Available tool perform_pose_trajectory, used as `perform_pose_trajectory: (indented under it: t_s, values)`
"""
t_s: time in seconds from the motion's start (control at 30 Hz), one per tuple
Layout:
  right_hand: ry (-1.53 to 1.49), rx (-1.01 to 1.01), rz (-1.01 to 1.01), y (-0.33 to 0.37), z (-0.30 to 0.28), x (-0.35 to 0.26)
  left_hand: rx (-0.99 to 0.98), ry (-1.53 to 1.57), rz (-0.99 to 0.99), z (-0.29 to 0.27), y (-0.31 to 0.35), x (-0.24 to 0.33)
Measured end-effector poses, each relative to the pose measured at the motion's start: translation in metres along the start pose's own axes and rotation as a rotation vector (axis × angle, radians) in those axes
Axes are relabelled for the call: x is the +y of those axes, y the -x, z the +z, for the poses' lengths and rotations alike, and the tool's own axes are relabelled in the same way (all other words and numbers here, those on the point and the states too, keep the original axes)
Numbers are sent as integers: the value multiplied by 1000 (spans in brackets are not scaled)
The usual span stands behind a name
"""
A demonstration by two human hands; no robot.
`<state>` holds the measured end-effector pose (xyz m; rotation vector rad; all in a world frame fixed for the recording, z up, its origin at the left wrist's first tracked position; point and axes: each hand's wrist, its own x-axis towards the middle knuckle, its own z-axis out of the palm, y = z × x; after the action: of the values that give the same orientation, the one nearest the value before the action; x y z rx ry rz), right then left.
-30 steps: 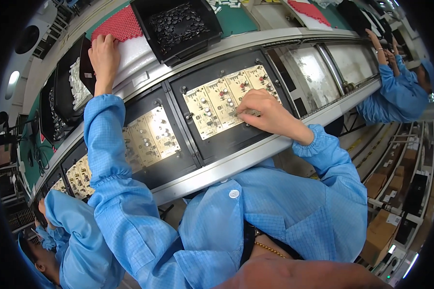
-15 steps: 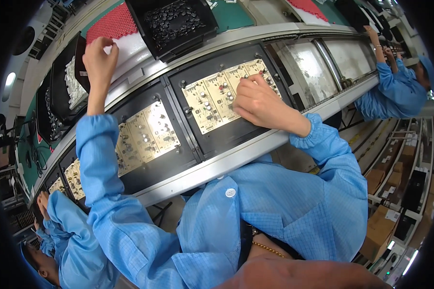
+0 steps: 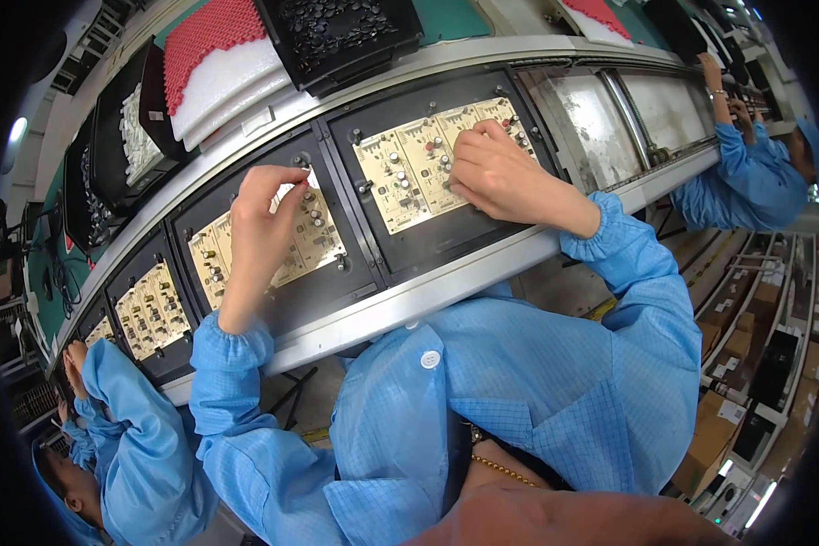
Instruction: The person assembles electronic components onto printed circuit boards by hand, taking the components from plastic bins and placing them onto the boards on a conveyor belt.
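Left hand [image 3: 259,220], head view: thumb and fingertips brought together at the upper edge of the left board panel [image 3: 323,238] — whether a small part is pinched there, cannot tell. Panel tan, set with small components, visible to both sides of this hand; black carrier [image 3: 328,293] around it. Right hand [image 3: 505,182]: fingers curled down over the right board panel [image 3: 400,187], hiding some of it; grasp obscured, cannot tell if anything is held. Panel shows left of this hand and beyond its fingers. Past the left hand: red bumpy sheet [image 3: 211,50] on white foam [image 3: 232,91] — black bin [image 3: 359,71] of dark pieces just right of these. Nearer the body than both hands: metal rail [image 3: 482,270].
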<state>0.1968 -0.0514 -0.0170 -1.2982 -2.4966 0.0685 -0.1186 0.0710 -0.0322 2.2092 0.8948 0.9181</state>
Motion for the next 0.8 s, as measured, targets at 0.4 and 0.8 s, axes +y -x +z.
perform_pose_trajectory:
  t_s: [0.4, 0.8]
  values:
    - [167, -7, 52, 3, 8, -15, -15, -99, 102, 13, 12, 10]
    - [140, 559, -29, -179, -4, 74, -156, -25, 168, 48, -26, -2]
